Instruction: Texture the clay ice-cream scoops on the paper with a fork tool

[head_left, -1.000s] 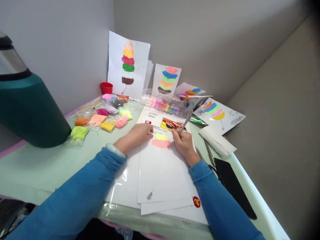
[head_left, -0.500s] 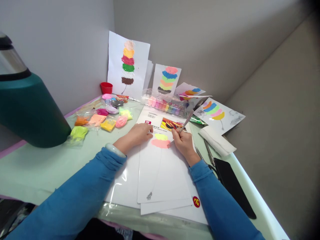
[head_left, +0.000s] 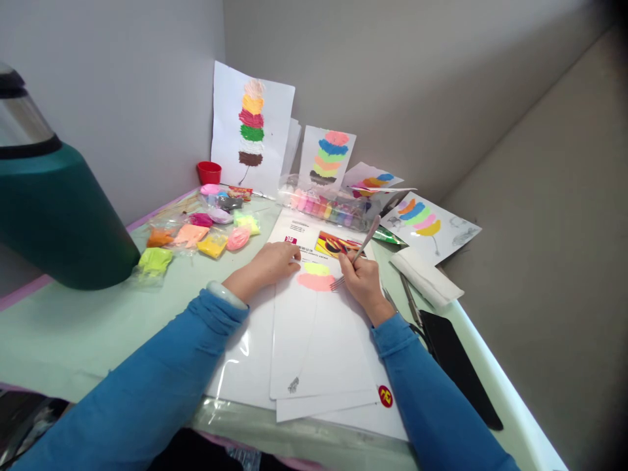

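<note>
Right hand (head_left: 360,278): pinches a metal fork between thumb and fingers, on the right side of the drawing.
Fork (head_left: 369,237): slants, handle up and to the right, tines down at the right end of a pink patch.
Left hand (head_left: 272,263): lies at the left edge of the sheet, fingers loosely bent with a small gap at the tips, near the patches; a pale bracelet (head_left: 226,294) circles the wrist.
Drawing sheet (head_left: 318,347): white, flat between the forearms, on top of other papers.
Patches: a yellow patch (head_left: 316,269) sits directly above the wider pink patch (head_left: 315,282); a thin line runs down from the pink to a small grey scribble (head_left: 293,385).
Bags: small clear bags of bright lumps lie to the left, among them a yellow one (head_left: 212,246) and a lime one (head_left: 155,261), beside a large green bottle (head_left: 63,216).
Back of the table: a red cup (head_left: 209,173), a clear box (head_left: 326,204) of colours, and pictures of stacked coloured bands, the tallest picture (head_left: 277,124) upright against the wall.
Right side: a folded white cloth or tissue (head_left: 426,278) and a flat black object (head_left: 461,366).
</note>
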Demonstrator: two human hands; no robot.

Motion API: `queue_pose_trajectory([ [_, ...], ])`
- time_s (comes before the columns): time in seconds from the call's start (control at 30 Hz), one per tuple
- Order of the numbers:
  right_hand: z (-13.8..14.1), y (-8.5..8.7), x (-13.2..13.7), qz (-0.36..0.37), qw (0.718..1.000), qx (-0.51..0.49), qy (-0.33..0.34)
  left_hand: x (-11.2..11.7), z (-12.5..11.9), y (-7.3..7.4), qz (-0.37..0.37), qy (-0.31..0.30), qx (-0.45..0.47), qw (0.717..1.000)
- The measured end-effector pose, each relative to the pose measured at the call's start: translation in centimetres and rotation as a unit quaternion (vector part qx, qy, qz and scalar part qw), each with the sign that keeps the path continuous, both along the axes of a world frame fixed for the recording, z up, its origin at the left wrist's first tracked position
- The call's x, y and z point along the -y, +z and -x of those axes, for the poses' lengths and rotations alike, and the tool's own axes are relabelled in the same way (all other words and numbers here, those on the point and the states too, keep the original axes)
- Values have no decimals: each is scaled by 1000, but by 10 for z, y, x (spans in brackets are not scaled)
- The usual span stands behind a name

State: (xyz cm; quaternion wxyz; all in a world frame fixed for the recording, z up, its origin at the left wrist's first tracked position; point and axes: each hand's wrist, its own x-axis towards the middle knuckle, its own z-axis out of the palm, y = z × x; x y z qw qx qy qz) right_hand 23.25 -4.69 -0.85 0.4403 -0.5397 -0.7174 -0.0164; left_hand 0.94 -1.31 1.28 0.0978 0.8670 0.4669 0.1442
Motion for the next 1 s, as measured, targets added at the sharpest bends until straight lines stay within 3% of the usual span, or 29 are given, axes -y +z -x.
queue_pose_trajectory([
  [0.5,2,3,3,-35,996,85,8,2,1,0,-14,-6,10,1000],
  [1.0,1,1,1,5,997,72,-7,1,0,0,-3,0,5,1000],
])
